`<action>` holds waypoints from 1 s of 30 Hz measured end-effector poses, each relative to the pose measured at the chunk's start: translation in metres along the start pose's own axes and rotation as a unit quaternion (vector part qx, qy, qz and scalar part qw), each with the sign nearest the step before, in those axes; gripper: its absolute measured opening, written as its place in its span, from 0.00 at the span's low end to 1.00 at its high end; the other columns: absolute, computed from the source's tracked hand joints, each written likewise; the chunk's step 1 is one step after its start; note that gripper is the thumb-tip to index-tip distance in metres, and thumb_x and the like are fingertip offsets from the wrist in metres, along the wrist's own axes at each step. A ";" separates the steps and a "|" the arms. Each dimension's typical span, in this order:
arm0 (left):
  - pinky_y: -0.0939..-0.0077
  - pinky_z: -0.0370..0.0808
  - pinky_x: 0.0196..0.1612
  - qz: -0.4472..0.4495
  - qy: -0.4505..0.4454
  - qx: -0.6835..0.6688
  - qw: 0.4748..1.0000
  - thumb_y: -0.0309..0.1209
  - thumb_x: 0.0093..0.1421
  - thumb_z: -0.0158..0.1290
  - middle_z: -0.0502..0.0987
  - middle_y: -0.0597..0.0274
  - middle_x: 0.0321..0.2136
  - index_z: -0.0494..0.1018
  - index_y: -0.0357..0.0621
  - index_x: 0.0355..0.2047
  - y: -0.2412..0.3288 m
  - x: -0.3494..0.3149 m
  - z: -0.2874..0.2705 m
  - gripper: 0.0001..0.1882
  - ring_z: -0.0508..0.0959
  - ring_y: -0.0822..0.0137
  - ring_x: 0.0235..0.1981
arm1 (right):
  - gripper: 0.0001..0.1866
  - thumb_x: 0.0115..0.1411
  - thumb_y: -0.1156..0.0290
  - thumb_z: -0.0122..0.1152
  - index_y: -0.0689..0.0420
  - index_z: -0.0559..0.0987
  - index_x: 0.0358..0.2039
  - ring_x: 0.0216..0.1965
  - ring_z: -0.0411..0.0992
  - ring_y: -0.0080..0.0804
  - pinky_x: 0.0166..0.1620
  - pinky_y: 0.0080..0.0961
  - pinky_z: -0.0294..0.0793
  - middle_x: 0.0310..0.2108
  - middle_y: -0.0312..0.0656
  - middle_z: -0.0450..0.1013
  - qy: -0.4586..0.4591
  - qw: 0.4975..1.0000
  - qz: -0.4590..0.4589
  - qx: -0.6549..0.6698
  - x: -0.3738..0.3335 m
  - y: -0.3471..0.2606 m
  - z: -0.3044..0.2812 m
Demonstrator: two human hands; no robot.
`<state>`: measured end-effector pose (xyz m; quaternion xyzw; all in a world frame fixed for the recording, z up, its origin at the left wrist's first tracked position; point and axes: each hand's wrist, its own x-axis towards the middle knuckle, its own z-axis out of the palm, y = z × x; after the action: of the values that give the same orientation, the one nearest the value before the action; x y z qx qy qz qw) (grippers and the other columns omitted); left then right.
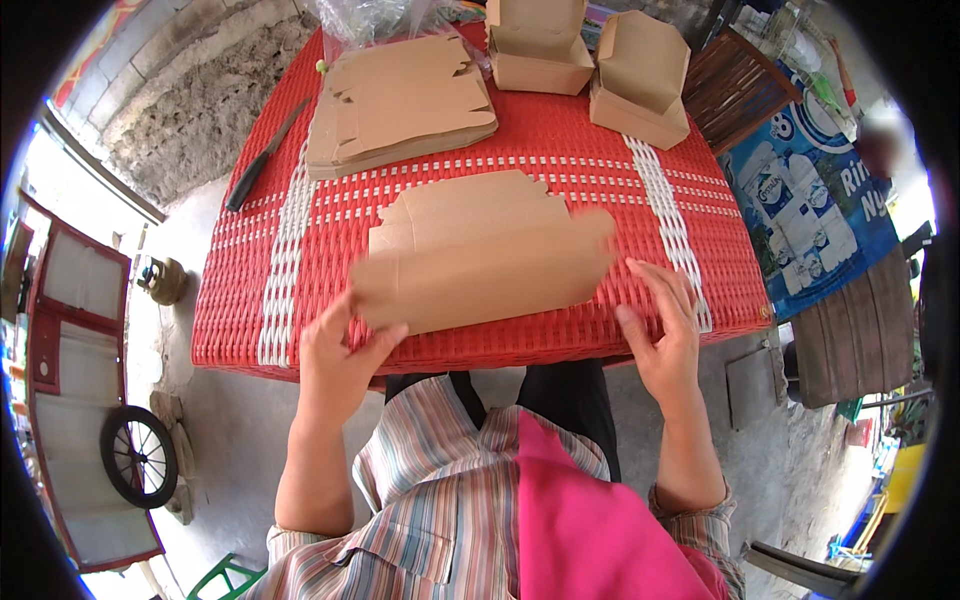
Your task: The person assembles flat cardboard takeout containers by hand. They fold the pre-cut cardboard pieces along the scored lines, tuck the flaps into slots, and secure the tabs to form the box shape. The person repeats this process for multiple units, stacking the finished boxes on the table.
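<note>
A brown cardboard box blank (480, 270) lies in front of me on the red woven table, its near panel folded up and slightly blurred. My left hand (342, 350) grips its near left corner, thumb in front and fingers by the left end. Just off the blank's right end is my right hand (662, 335), open, with thumb and fingers apart and nothing between them. Beyond the blank, a stack of flat cardboard blanks (410, 105) rests toward the far left. Two folded cardboard boxes, one (540, 65) beside the other (640, 110), stand with lids raised at the far right.
On the left of the red table (235, 315) lies a knife with a black handle (248, 180). Clear plastic wrapping (370, 20) sits behind the stack. A blue banner (810, 200) hangs past the right edge, and a black wheel (140, 457) stands at the lower left.
</note>
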<state>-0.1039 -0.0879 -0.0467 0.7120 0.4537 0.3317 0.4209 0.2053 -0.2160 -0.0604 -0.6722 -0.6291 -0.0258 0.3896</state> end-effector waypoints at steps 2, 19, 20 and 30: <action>0.53 0.64 0.63 0.216 -0.104 -0.033 0.970 0.16 0.52 0.58 0.80 0.53 0.48 0.73 0.44 0.40 -0.014 0.001 -0.006 0.15 0.78 0.50 0.53 | 0.33 0.53 0.66 0.68 0.56 0.70 0.60 0.61 0.66 0.39 0.68 0.44 0.51 0.58 0.41 0.71 -0.066 0.998 -0.023 0.001 0.000 0.002 -0.010; 0.58 0.66 0.62 0.323 -0.163 0.254 0.897 0.25 0.47 0.63 0.76 0.62 0.55 0.78 0.46 0.49 -0.016 -0.006 0.000 0.25 0.72 0.58 0.60 | 0.23 0.54 0.69 0.65 0.47 0.79 0.52 0.59 0.70 0.34 0.65 0.48 0.57 0.54 0.35 0.74 -0.188 0.962 -0.199 0.004 -0.003 0.002 0.007; 0.58 0.68 0.59 0.325 -0.146 0.224 0.907 0.25 0.48 0.63 0.78 0.61 0.50 0.79 0.43 0.46 -0.019 -0.005 0.004 0.22 0.75 0.58 0.55 | 0.22 0.54 0.68 0.66 0.48 0.79 0.51 0.57 0.71 0.34 0.64 0.48 0.58 0.53 0.35 0.75 -0.185 0.962 -0.199 0.017 -0.002 0.003 0.009; 0.75 0.76 0.36 0.027 0.036 -0.013 0.999 0.24 0.57 0.61 0.82 0.55 0.29 0.55 0.38 0.64 0.004 0.012 0.038 0.37 0.81 0.66 0.30 | 0.32 0.56 0.70 0.70 0.59 0.66 0.59 0.35 0.77 0.35 0.38 0.29 0.74 0.31 0.46 0.79 -0.095 0.943 0.213 0.240 0.027 -0.021 0.032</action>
<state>-0.0652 -0.0889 -0.0584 0.7060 0.4452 0.3738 0.4044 0.1777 -0.1780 -0.0581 -0.6764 -0.4931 0.2728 0.4743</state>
